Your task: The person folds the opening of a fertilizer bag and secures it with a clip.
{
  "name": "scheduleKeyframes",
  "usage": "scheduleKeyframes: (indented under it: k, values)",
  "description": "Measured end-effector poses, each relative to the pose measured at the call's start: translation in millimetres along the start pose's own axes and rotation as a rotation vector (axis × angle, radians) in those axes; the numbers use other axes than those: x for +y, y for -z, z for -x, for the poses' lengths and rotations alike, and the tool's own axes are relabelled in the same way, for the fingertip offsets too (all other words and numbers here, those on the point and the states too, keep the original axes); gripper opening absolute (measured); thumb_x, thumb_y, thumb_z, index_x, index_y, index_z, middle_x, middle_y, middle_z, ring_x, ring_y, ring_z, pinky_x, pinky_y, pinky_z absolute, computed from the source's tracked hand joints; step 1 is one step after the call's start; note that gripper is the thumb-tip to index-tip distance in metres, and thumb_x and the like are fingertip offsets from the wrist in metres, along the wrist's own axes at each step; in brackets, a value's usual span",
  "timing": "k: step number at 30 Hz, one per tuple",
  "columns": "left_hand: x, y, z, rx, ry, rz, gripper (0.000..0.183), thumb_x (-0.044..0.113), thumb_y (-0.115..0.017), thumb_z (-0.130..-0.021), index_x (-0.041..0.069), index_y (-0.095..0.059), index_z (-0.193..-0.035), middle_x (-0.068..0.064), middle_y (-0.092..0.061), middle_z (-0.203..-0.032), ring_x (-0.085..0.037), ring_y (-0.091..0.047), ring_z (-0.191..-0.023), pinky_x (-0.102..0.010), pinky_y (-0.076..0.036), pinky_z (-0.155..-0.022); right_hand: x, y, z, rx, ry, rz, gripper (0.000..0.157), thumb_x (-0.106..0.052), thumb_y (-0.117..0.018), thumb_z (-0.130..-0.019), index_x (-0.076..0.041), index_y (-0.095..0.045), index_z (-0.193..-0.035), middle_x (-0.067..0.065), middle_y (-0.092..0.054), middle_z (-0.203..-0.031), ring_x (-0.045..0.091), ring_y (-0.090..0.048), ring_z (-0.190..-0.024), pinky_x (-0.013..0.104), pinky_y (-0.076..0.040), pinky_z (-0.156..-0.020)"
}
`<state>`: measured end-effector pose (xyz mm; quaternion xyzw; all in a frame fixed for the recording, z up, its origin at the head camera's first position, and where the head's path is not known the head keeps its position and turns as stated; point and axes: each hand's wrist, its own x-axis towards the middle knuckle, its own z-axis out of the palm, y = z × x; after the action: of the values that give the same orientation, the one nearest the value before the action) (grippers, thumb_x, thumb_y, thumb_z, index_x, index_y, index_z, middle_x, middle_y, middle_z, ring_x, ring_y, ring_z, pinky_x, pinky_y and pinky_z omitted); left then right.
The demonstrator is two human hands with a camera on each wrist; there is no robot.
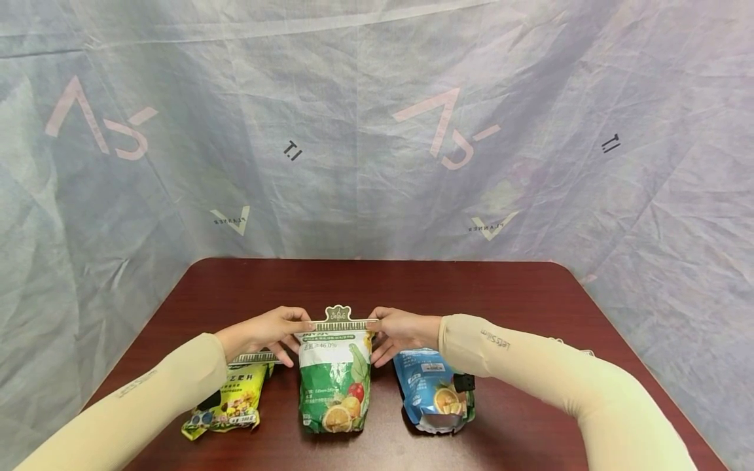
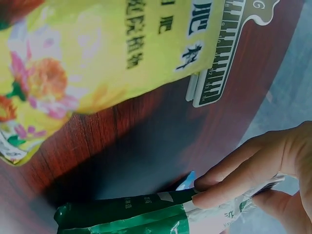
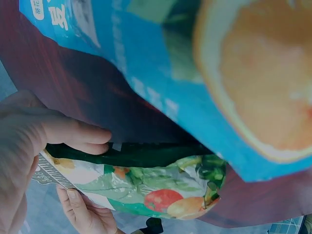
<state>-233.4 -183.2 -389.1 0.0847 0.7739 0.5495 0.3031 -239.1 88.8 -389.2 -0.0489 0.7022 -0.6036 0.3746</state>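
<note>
A green and white fertilizer bag [image 1: 334,386] with vegetables and fruit printed on it stands in the middle. Across its top runs a clip with a piano-key pattern [image 1: 338,320]. My left hand [image 1: 277,332] pinches the left end of the clipped top, thumb on the near side in the left wrist view. At the opposite end, my right hand [image 1: 403,332] grips the top corner, its fingers behind the bag in the right wrist view. Left of it lies a yellow bag [image 1: 235,399] with flowers on it. A blue bag [image 1: 425,392] with an orange slice is on the right, partly under my right forearm.
The dark red wooden table [image 1: 377,284] reaches back to a grey cloth backdrop [image 1: 353,163]. Another piano-key clip [image 2: 217,73] closes the top of the yellow bag. Beyond my right sleeve, the edge of one more clip [image 1: 588,352] shows.
</note>
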Motion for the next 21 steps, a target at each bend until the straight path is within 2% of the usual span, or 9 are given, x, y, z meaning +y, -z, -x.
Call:
scheduleKeyframes:
  k: [7,11,17,21]
  values:
    - [-0.8,-0.8,-5.5,0.041,0.042,-0.006,0.023,0.023,-0.053,-0.094,0.001,-0.051,-0.101,-0.017,-0.049,-0.115,-0.028,-0.062,-0.074,-0.043,-0.053,-0.056,1,-1.7,-6,0.025,-0.027,-0.007,0.008,-0.011,-0.036,-0.100,-0.003,-0.037,-0.099,0.022,-0.044,-0.088,0.036,-0.061,-0.064,0.051,-0.050,-0.070]
    - [-3.0,-1.1,-9.2,0.051,0.061,-0.005,0.021,0.021,-0.052,-0.094,0.001,-0.051,-0.101,-0.018,-0.049,-0.114,-0.027,-0.061,-0.073,-0.043,-0.053,-0.056,0,-2.8,-10,0.039,-0.048,-0.011,0.009,-0.012,-0.036,-0.100,-0.003,-0.036,-0.102,0.026,-0.046,-0.090,0.034,-0.059,-0.061,0.050,-0.051,-0.069]
    - [-6.3,-0.9,-13.4,0.055,0.080,-0.016,0.019,0.020,-0.051,-0.095,0.002,-0.051,-0.100,-0.017,-0.048,-0.121,-0.028,-0.062,-0.073,-0.044,-0.053,-0.057,0,-2.3,-13,0.042,-0.077,-0.006,0.009,-0.012,-0.037,-0.099,-0.003,-0.036,-0.102,0.028,-0.048,-0.094,0.036,-0.059,-0.063,0.050,-0.051,-0.068]
    - [-7.6,-0.2,-15.7,0.041,0.092,-0.016,0.019,0.021,-0.050,-0.095,0.002,-0.050,-0.099,-0.018,-0.049,-0.114,-0.025,-0.059,-0.069,-0.044,-0.053,-0.058,0,-0.8,-16,0.037,-0.092,0.005,0.009,-0.012,-0.037,-0.099,-0.003,-0.036,-0.102,0.030,-0.048,-0.098,0.037,-0.059,-0.065,0.049,-0.051,-0.069]
